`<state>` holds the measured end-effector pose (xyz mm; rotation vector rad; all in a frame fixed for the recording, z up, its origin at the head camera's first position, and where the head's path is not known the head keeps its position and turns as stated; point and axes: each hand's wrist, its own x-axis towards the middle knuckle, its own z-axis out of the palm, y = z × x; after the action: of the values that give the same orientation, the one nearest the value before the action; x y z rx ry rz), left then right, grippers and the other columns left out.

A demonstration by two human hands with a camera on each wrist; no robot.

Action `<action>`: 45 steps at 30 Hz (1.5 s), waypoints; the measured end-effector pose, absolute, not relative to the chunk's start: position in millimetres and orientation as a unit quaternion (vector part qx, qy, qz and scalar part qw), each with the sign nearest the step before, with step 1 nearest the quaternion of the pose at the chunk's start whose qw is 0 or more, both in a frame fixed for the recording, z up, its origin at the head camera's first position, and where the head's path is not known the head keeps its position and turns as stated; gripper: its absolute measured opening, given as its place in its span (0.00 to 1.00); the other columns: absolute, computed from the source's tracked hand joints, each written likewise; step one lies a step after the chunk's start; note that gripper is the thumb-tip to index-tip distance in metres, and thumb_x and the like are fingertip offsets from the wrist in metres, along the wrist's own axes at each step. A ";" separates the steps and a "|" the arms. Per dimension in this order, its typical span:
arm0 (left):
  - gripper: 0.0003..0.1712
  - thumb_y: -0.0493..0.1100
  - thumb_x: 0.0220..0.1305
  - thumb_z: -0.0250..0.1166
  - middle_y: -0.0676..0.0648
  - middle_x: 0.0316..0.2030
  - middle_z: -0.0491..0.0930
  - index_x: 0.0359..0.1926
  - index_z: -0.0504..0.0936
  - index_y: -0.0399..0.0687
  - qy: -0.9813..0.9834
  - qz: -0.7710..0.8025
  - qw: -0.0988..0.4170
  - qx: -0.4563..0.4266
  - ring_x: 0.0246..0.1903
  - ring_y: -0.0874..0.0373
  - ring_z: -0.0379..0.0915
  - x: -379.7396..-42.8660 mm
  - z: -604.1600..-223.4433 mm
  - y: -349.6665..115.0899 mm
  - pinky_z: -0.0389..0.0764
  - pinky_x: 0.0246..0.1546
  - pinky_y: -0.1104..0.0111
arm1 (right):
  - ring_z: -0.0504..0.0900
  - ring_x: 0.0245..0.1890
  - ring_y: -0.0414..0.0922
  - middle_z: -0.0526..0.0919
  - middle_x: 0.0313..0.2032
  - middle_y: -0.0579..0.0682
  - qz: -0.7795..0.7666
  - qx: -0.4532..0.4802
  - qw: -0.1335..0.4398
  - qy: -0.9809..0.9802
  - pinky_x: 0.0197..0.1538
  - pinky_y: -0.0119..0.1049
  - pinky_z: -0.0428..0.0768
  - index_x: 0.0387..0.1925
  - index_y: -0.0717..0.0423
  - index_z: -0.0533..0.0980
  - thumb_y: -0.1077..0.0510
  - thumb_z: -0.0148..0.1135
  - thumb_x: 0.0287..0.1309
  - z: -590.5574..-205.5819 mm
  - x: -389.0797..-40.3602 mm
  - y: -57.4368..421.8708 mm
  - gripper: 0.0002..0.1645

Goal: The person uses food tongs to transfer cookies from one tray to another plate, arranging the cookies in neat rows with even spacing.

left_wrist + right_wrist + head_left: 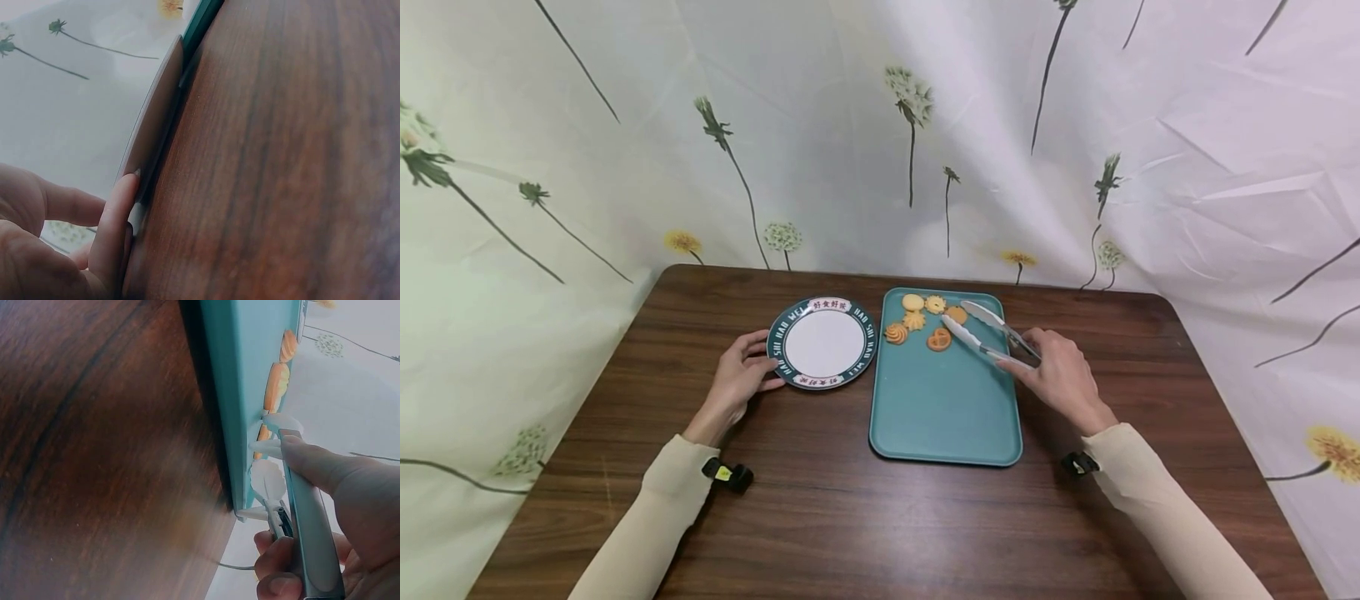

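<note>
My left hand (742, 377) grips the left rim of a round plate (825, 342) with a white middle and a dark green lettered border. Its thumb lies over the border, and fingers show under the rim in the left wrist view. My right hand (1063, 372) holds metal tongs (1019, 343) with white tips over the far right of a teal tray (946, 408). The tong arms stand apart, their tips on either side of a round brown cookie (957, 314). A pretzel-shaped cookie (938, 339) lies just nearer to me, and a swirled cookie (896, 333) farther left.
More pale cookies (913, 321) sit near the tray's far edge. Plate and tray stand side by side on a brown wooden table (820, 508). Behind the table hangs a white cloth (835, 150) printed with dandelions.
</note>
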<state>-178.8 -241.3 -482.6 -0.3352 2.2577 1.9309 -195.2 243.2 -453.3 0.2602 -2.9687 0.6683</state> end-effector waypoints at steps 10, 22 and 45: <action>0.36 0.32 0.78 0.53 0.33 0.72 0.59 0.81 0.53 0.43 0.751 0.645 0.078 -0.114 0.48 0.63 0.76 -179.3 -480.2 -241.0 0.92 0.46 0.72 | 0.77 0.31 0.49 0.84 0.38 0.55 0.224 0.089 0.048 -0.969 0.25 0.34 0.73 0.52 0.58 0.81 0.35 0.73 0.60 -455.0 -194.0 244.3 0.33; 0.36 0.32 0.78 0.52 0.32 0.72 0.59 0.81 0.53 0.43 0.751 0.646 0.074 -0.113 0.47 0.63 0.76 -179.0 -484.3 -241.8 0.92 0.46 0.72 | 0.78 0.31 0.50 0.84 0.39 0.54 0.220 0.086 0.034 -0.971 0.24 0.35 0.74 0.52 0.56 0.80 0.35 0.72 0.61 -453.9 -194.5 242.8 0.33; 0.35 0.32 0.78 0.52 0.32 0.71 0.59 0.81 0.54 0.42 0.752 0.648 0.070 -0.103 0.46 0.64 0.77 -179.1 -485.3 -242.3 0.92 0.45 0.72 | 0.78 0.32 0.50 0.84 0.39 0.54 0.217 0.087 0.052 -0.971 0.25 0.34 0.74 0.52 0.56 0.80 0.35 0.71 0.61 -453.3 -193.2 242.6 0.32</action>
<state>-179.1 -242.3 -485.3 -0.3098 2.2626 1.9487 -193.2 242.6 -453.3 0.2640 -2.9532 0.6596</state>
